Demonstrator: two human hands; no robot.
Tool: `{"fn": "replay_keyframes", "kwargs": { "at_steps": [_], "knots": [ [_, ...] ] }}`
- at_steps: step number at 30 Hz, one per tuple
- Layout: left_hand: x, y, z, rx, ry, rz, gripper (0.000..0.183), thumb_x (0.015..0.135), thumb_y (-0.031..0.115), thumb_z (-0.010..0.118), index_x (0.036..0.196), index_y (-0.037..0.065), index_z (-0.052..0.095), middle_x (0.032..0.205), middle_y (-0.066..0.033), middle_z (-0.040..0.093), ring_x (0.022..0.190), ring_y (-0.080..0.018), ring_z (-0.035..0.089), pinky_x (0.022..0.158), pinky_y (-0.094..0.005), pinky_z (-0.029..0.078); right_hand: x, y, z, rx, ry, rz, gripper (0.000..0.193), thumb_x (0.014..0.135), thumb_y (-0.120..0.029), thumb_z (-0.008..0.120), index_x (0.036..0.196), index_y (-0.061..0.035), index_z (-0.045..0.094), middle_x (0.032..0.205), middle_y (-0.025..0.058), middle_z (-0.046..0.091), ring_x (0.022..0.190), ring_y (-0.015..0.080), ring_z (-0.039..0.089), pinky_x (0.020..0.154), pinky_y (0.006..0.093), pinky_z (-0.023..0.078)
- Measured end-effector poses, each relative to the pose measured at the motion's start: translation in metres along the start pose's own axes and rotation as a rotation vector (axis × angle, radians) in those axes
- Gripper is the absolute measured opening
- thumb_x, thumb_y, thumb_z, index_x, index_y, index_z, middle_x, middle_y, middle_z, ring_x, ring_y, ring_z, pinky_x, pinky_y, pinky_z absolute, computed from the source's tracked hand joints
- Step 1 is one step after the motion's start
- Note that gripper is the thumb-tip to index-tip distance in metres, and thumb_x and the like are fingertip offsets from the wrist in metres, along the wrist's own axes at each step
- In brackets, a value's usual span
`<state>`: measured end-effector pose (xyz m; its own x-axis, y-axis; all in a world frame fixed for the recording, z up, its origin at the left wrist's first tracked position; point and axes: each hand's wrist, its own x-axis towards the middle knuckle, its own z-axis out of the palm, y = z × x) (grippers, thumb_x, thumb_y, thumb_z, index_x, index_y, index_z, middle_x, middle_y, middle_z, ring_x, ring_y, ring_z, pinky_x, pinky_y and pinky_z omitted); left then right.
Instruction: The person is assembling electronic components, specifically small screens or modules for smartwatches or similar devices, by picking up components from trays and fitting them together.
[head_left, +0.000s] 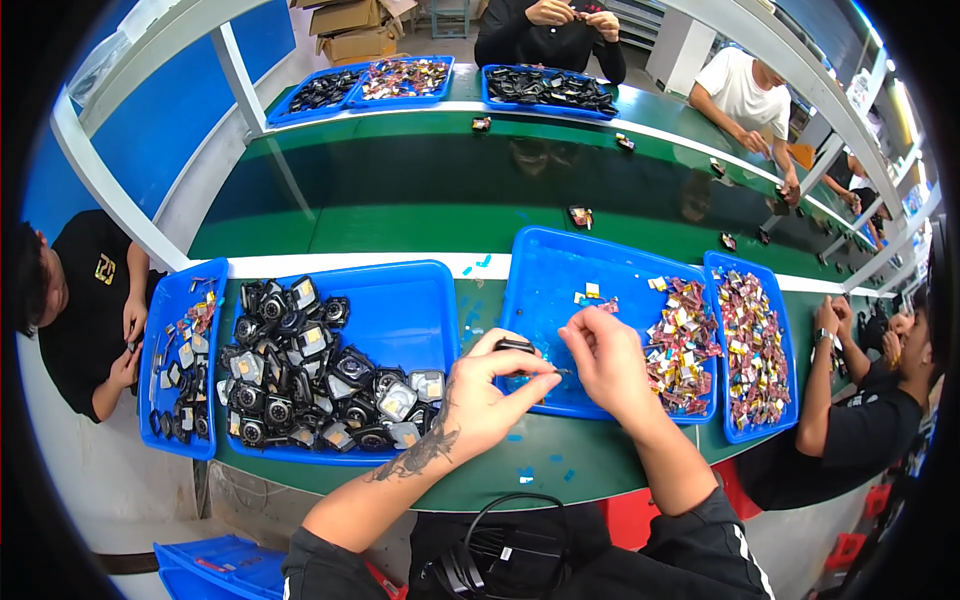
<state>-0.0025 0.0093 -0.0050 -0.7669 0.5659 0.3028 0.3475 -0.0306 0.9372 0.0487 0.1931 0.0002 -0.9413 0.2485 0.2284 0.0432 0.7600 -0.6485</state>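
Note:
In my left hand is a small black watch case, gripped between the fingers and partly hidden by them. My right hand is closed in a pinch close to the left fingertips; what it pinches is too small to make out. Both hands are over the near left corner of a blue tray that has a heap of small red, yellow and white electronic parts at its right side. Left of my hands, another blue tray contains many black watch cases, piled loosely.
A narrow blue tray of similar parts stands at the right, another at the far left. Beyond runs a green conveyor belt with scattered small assemblies. Co-workers sit around; a metal frame rises at left.

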Motion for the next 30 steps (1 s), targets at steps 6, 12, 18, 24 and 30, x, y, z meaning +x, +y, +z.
{"fn": "replay_keyframes", "kwargs": {
  "at_steps": [6,12,18,24,30],
  "knots": [
    [0.0,-0.013,0.002,-0.443,0.067,-0.311,0.01,0.086,0.001,0.07,0.095,-0.004,0.068,0.101,-0.0082,0.063,0.09,-0.0115,0.062,0.079,-0.0242,0.052,-0.008,-0.014,-0.01,0.343,-0.114,-0.062,0.025,0.088,-0.005,0.064,0.113,-0.0034,0.066,0.102,0.0126,0.065,0.09,0.0236,0.065,0.075,0.0326,0.054],
    [-0.002,-0.008,0.006,-0.483,0.031,-0.223,0.023,0.091,0.003,0.064,0.113,0.001,0.063,0.107,-0.0073,0.063,0.098,-0.0132,0.062,0.078,-0.0255,0.051,-0.01,-0.019,0.003,0.604,0.065,-0.091,0.013,0.086,-0.002,0.067,0.099,-0.0013,0.07,0.1,0.0086,0.064,0.091,0.0147,0.062,0.071,0.0257,0.051],
    [0.002,-0.013,0.003,-0.669,0.131,-0.315,0.034,0.098,0.001,0.047,0.132,-0.002,0.047,0.12,-0.0133,0.063,0.103,-0.0158,0.062,0.092,-0.0287,0.05,-0.015,-0.028,-0.005,0.541,-0.06,-0.018,0.014,0.084,0.001,0.069,0.098,-0.0016,0.072,0.087,0.0087,0.067,0.078,0.0144,0.064,0.069,0.0252,0.052],
    [0.002,-0.007,0.006,-0.667,0.142,-0.356,0.032,0.097,0.005,0.056,0.127,-0.004,0.056,0.113,-0.0112,0.066,0.101,-0.0125,0.063,0.089,-0.0259,0.051,-0.017,-0.04,-0.007,0.324,-0.046,-0.195,0.017,0.082,0.0,0.071,0.098,-0.0023,0.072,0.088,0.0118,0.067,0.078,0.0202,0.067,0.067,0.03,0.053],
    [-0.002,-0.01,0.005,-0.66,0.137,-0.321,0.035,0.096,0.005,0.058,0.129,-0.005,0.055,0.114,-0.0122,0.067,0.101,-0.0123,0.063,0.088,-0.0252,0.052,-0.017,-0.042,-0.004,0.281,0.0,-0.168,0.022,0.082,0.002,0.07,0.103,-0.0017,0.072,0.087,0.0125,0.067,0.076,0.0216,0.066,0.068,0.0299,0.053]
  ]
}}
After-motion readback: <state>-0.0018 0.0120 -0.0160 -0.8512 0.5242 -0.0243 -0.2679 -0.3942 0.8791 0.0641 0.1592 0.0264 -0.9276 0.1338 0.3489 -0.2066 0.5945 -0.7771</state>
